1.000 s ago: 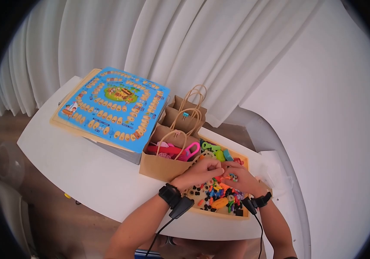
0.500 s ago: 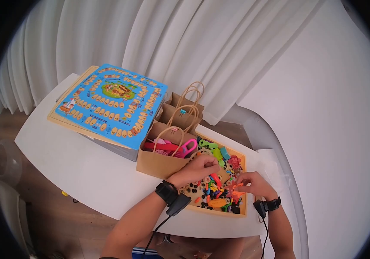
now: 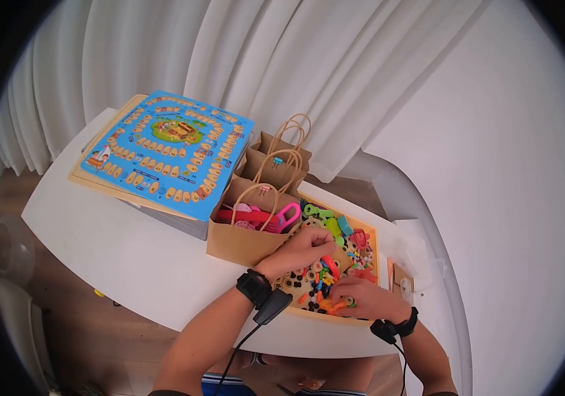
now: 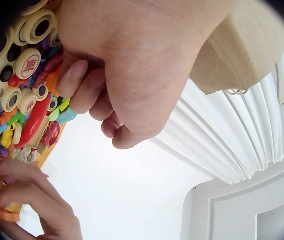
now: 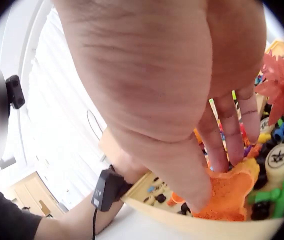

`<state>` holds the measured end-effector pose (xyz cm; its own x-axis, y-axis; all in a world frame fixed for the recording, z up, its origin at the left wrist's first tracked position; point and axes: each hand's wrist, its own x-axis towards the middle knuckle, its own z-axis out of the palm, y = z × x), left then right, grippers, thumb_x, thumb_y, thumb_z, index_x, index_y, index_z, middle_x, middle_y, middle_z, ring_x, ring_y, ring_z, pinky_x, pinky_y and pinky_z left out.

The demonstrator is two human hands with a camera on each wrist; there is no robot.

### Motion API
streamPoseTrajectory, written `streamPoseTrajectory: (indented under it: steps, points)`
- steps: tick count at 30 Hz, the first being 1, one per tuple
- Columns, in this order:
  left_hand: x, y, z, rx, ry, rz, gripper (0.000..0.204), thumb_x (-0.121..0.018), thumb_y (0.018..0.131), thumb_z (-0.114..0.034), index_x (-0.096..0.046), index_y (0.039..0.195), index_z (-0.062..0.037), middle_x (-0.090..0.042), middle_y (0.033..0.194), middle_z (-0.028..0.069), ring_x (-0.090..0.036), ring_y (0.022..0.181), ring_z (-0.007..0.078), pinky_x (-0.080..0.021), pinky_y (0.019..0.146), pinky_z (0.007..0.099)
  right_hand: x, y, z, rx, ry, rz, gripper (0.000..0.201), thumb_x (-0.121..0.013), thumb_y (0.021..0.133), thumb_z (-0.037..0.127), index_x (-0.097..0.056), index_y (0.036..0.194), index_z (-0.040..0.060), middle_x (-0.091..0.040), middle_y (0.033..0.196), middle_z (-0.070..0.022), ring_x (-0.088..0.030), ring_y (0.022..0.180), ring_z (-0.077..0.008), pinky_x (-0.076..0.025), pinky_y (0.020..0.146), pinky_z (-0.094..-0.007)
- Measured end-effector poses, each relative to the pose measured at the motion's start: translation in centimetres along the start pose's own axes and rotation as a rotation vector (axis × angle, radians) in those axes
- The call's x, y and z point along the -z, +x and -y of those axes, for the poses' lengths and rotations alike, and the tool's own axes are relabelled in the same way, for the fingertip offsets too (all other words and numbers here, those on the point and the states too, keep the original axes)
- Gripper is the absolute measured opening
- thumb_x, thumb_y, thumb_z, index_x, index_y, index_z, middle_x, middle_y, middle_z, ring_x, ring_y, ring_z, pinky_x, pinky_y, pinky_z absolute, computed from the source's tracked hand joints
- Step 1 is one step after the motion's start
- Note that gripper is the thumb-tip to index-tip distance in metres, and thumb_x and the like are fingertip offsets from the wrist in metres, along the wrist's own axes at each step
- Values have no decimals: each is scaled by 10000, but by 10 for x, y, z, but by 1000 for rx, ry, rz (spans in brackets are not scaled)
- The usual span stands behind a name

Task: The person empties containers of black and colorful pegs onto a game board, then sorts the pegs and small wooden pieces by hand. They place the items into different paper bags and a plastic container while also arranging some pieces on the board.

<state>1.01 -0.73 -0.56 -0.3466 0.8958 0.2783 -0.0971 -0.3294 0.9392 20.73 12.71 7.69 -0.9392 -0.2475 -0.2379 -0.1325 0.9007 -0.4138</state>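
My right hand [image 3: 371,300] is low over the near side of a shallow wooden tray [image 5: 202,226]. Its thumb and fingers pinch a hollow orange plastic toy piece [image 5: 227,197] with a wavy edge, just inside the rim. Left of it, my left hand [image 3: 303,249] hovers above the tray with its fingers curled in and the thumb against the index finger. Nothing shows between those fingers in the left wrist view. Below it lie round wooden game discs [image 4: 28,63], a long red piece [image 4: 34,122] and many small coloured pegs. A spiky red piece [image 5: 281,82] lies beyond the right fingers.
Brown paper bags [image 3: 243,243] stand against the tray's left side, the nearest holding pink and red toys [image 3: 288,216]. A blue board game [image 3: 175,155] lies on a stack at the table's left. A clear plastic package [image 3: 428,270] sits to the right. White curtains [image 3: 243,59] hang behind.
My hands were together over the tray. The right hand moved off to the right with an orange piece, then down to the tray's near edge. The left hand stayed nearly in place.
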Motion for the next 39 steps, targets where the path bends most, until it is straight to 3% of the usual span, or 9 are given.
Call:
streamPoseTrajectory:
  steps: [8, 15, 18, 20, 24, 28, 30, 34, 39]
  points:
    - [0, -2, -4, 18, 13, -2, 247, -645, 1015, -185, -601, 817, -45, -529, 697, -61, -459, 625, 9, -363, 545, 229, 1, 6, 6, -231, 141, 79, 295, -771, 845, 122, -626, 1083, 25, -684, 1056, -122, -667, 1004, -323, -536, 902, -403]
    - [0, 0, 1, 0, 1, -7, 268, -650, 1009, -198, -589, 800, -42, -529, 673, -53, -465, 588, 9, -376, 505, 230, 5, 10, 10, -169, 103, 118, 370, -762, 840, 106, -667, 1185, 12, -715, 1090, -127, -690, 970, -295, -556, 871, -379]
    - [0, 2, 7, -38, -9, 5, 267, -648, 1014, -222, -594, 809, -59, -510, 673, -70, -439, 586, -1, -343, 485, 223, 35, 11, 6, -113, 102, 64, 363, -763, 833, 92, -684, 1178, 11, -714, 1051, -114, -697, 924, -255, -563, 851, -365]
    - [0, 1, 5, -41, -10, 17, 265, -646, 1021, -243, -601, 821, -76, -489, 676, -90, -410, 591, -12, -306, 473, 216, 64, 19, 12, -188, 180, -208, 282, -779, 847, 37, -724, 1122, 5, -704, 1023, -50, -674, 944, -163, -563, 838, -327]
    - [0, 5, 10, -18, 18, 8, 263, -649, 1012, -215, -607, 817, -43, -563, 691, -45, -486, 583, 12, -421, 513, 219, 103, 68, 1, -159, 529, -597, 224, -739, 885, 7, -726, 1109, 14, -724, 1029, -14, -664, 905, -114, -547, 821, -261]
    - [-3, 6, 20, 3, -55, 2, 281, -638, 1020, -244, -610, 827, -41, -569, 699, -44, -499, 587, 19, -444, 525, 220, 112, 120, -3, -95, 597, -556, 205, -722, 917, 33, -718, 1122, 21, -725, 1012, -14, -670, 901, -97, -551, 811, -254]
    - [-2, 5, 17, -20, -12, 18, 289, -640, 1019, -253, -609, 825, -41, -569, 698, -42, -501, 585, 20, -443, 521, 221, 108, 136, -15, -79, 801, -382, 203, -714, 938, 73, -712, 1135, 23, -732, 1025, -19, -682, 905, -93, -554, 788, -245]
    - [-2, 5, 16, -27, 22, 33, 248, -655, 1010, -193, -625, 819, -38, -533, 671, -62, -437, 603, 4, -332, 528, 231, 104, 132, -25, -138, 782, -443, 206, -702, 959, 111, -711, 1148, 30, -738, 1027, -22, -694, 905, -85, -552, 739, -236]
    - [-2, 4, 12, 18, 18, 44, 243, -661, 1010, -205, -636, 832, -41, -537, 670, -64, -439, 596, 4, -325, 513, 231, 106, 123, -33, -217, 663, -526, 233, -678, 991, 171, -707, 1173, 30, -737, 1008, -19, -681, 813, -68, -511, 629, -210]
